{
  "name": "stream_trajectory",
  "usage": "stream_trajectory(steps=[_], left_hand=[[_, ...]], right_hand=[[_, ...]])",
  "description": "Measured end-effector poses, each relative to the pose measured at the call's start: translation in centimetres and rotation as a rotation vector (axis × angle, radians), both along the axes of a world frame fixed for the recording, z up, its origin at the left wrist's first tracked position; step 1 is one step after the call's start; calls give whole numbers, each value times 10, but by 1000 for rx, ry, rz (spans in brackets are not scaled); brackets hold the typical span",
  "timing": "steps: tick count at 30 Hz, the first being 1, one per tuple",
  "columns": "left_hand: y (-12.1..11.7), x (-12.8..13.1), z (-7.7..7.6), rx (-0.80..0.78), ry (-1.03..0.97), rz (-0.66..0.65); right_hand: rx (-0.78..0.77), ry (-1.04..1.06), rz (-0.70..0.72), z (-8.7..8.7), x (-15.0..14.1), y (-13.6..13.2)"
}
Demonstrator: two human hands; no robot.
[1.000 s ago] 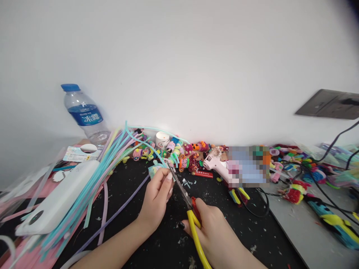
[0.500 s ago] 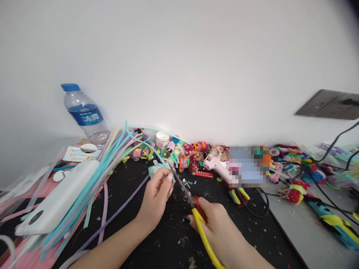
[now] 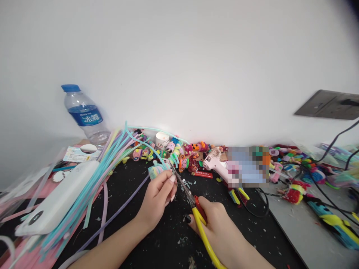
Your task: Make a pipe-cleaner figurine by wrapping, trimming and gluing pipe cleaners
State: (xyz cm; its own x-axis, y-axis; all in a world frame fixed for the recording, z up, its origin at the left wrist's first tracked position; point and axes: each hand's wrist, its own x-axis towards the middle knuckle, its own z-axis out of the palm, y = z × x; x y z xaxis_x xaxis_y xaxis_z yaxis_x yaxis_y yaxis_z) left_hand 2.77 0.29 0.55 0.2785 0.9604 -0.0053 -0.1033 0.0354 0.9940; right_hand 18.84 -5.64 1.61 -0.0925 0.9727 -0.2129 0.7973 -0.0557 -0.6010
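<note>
My left hand [image 3: 158, 194] is closed in a pinch on a small fuzzy pastel pipe-cleaner piece [image 3: 156, 170], mint with pink and yellow. The fingertips hide part of it. In my right hand [image 3: 221, 224] are scissors [image 3: 208, 243] with yellow and red handles, their narrow metal blades pointing up and left, nearly together. The blade tips are right beside my left fingertips, close to a thin mint pipe cleaner [image 3: 150, 144] that runs over from the left. Whether the blades touch it I cannot tell.
A bundle of pastel pipe cleaners [image 3: 92, 186] and a white phone [image 3: 60, 198] lie at left, before a water bottle [image 3: 85, 114]. Along the wall are several small fuzzy figures, a paper cup [image 3: 162, 141] and a pink glue gun [image 3: 218, 168]. Black cables [image 3: 322, 190] cross the right side.
My left hand has turned and shifted slightly right, showing more of the pastel piece. The scissor blades have moved slightly and stay by the left fingertips.
</note>
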Motion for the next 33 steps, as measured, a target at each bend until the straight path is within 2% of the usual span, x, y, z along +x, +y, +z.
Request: stream_trajectory(steps=[7,12,18,22,25,28,31,33], left_hand=[[2,-2,-1,-32,-38,8],[3,-3,-3,-48,-67,16],[14,-6,-7,-36,-235,154],[22,-10,-9,15,-256,205],[21,-12,-10,54,-166,111],[17,-13,-9,72,-72,-126],[12,-12,-7,62,23,-334],[11,-11,-4,80,91,-416]], right_hand=[[34,137,52,-1,7,2],[64,102,77,-4,11,4],[105,60,81,-2,20,11],[181,88,-12,-1,23,16],[261,150,-99,-6,24,19],[285,388,-175,-16,23,20],[196,736,-189,-25,17,21],[128,878,-175,-29,13,21]])
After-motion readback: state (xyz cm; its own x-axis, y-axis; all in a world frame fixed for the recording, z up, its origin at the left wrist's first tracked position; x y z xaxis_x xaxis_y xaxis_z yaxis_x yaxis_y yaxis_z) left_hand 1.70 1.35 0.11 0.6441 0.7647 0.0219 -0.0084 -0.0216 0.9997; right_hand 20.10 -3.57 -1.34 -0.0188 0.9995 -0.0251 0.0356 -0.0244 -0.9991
